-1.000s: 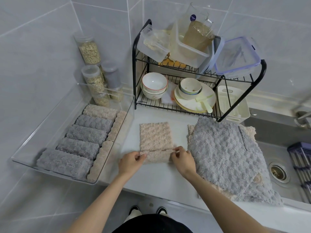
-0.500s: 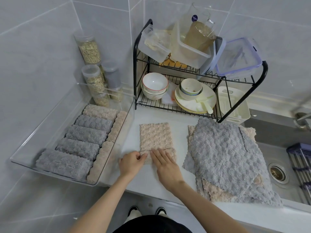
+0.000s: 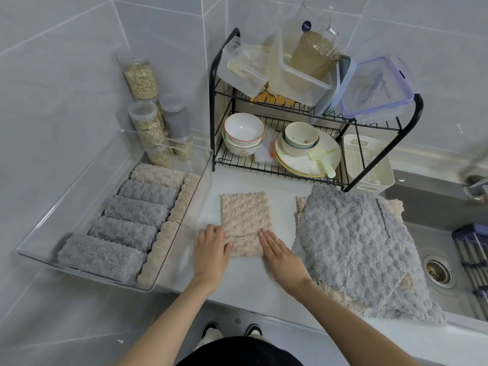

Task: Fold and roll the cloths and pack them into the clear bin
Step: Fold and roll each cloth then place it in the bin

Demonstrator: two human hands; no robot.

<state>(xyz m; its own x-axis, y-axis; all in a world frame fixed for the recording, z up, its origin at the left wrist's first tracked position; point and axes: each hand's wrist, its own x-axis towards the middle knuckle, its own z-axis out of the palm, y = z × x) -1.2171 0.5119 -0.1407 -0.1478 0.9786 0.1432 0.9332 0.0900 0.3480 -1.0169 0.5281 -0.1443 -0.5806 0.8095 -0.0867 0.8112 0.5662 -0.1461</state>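
Left hand (image 3: 211, 249) lies loosely bent against the near-left edge of the beige cloth (image 3: 244, 215). Right hand (image 3: 280, 256) is flat with straight fingers, pressing the near-right edge. Neither grips anything that we can see. The cloth is a folded strip on the counter (image 3: 245, 281), near end turned over, between the clear bin (image 3: 79, 186) on the left and the pile of unfolded cloths (image 3: 353, 247) on the right.

Risks, as we judge them:
- The plush fabric may spring back, so the started roll loosens if pressure lifts.
- An uneven push from the two hands would skew the roll.
- The pile overhangs the near counter edge and the sink (image 3: 422, 215), so a brush from the right forearm could drag it off.
- The bin looks nearly full, so a fat roll may not fit.

Surface: pale, smooth counter, which we think lets cloth slide.

Farther back, rolled cloths (image 3: 132, 210) sit in rows inside the bin. Beyond them are a black dish rack (image 3: 212, 101) with bowls, jars (image 3: 140, 75) in the corner and grey tiled walls.
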